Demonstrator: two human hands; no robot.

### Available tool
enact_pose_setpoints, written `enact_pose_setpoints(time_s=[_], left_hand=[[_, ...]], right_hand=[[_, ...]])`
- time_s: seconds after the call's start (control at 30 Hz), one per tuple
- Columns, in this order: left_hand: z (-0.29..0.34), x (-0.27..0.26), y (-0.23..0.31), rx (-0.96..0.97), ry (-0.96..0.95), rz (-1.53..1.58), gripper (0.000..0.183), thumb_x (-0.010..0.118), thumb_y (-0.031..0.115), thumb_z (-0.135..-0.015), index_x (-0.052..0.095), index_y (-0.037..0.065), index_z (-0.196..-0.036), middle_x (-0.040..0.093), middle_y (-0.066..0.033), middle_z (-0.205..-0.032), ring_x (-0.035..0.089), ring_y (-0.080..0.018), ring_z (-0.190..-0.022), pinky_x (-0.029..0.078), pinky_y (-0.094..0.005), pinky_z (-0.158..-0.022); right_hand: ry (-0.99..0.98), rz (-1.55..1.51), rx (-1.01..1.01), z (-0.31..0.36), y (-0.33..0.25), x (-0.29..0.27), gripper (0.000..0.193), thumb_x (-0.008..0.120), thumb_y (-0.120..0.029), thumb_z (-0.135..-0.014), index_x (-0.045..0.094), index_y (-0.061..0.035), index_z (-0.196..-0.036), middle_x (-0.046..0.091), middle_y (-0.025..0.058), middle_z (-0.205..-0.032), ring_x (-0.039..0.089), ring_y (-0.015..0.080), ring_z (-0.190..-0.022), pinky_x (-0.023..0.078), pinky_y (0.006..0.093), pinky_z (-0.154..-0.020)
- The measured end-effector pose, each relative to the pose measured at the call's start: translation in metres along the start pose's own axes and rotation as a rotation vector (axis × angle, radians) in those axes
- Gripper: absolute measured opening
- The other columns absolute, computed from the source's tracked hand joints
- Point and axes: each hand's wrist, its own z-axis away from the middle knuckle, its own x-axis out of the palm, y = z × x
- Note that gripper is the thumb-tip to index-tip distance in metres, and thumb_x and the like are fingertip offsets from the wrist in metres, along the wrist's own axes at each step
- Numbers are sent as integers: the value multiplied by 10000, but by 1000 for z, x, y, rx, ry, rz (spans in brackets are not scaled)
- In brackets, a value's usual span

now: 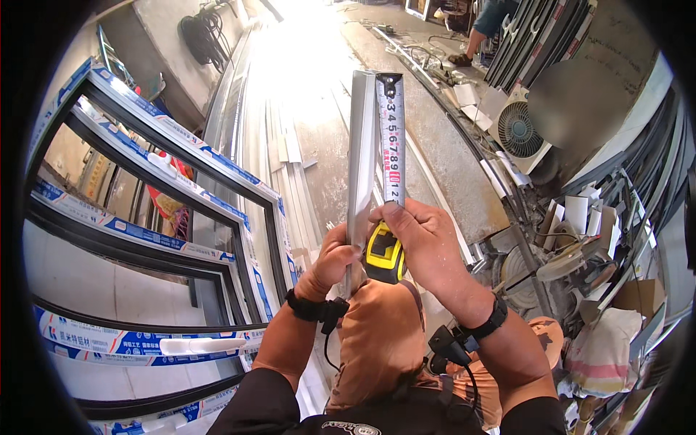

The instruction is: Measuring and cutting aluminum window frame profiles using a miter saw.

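Observation:
A short silver metal profile [360, 145] stands up in front of me, its lower part gripped by my left hand [330, 262]. Alongside it runs the pulled-out blade of a tape measure [385, 254], whose yellow and black case hangs below my right hand [417, 228]. My right thumb presses on the blade just above the case, with the fingers closed around it. At the top, the blade's black end hook [389, 78] lies level with the profile's far end. The left fingers are wrapped round the profile and partly hidden behind it.
Window frames [156, 246] with blue and white protective film stack at the left. Long pale profiles [279, 145] lie on the floor beyond. To the right stand a round fan [520, 129], open cardboard boxes [641, 297] and a white sack [605, 348]. A person's leg [478, 40] shows far right.

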Motion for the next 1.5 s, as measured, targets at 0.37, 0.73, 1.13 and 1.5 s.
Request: enact_pose_setpoints(time_s=[0.37, 0.73, 1.13, 1.5], left_hand=[[-15, 9, 49, 367, 113, 116, 378, 566, 268, -870, 572, -36, -1093, 596, -113, -701, 565, -196, -588, 468, -300, -547], [-37, -4, 159, 674, 426, 366, 396, 385, 357, -999, 561, 28, -1131, 632, -228, -932, 605, -312, -786, 518, -422, -707], [-26, -51, 149, 700, 232, 665, 407, 374, 330, -971, 530, -24, -1096, 613, -203, -960, 616, -348, -919, 527, -503, -829], [-11, -39, 164, 720, 251, 742, 364, 432, 317, -953, 546, -19, -1033, 594, -136, -922, 579, -275, -863, 516, -406, -757]], right_hand=[[-58, 258, 18, 5, -14, -6, 325, 547, -295, -1003, 690, -3, -986, 621, 13, -732, 575, 71, -689, 468, 249, -629], [-192, 520, 137, 30, -9, -38, 369, 544, -335, -908, 700, -2, -877, 633, 107, -657, 616, 167, -611, 482, 338, -609], [-287, 706, 125, 54, -21, -48, 379, 499, -328, -868, 688, -4, -815, 627, 208, -707, 628, 356, -677, 488, 418, -661], [-284, 729, 88, 60, -25, -44, 381, 492, -320, -876, 665, 9, -790, 605, 211, -681, 611, 365, -650, 474, 444, -622]])
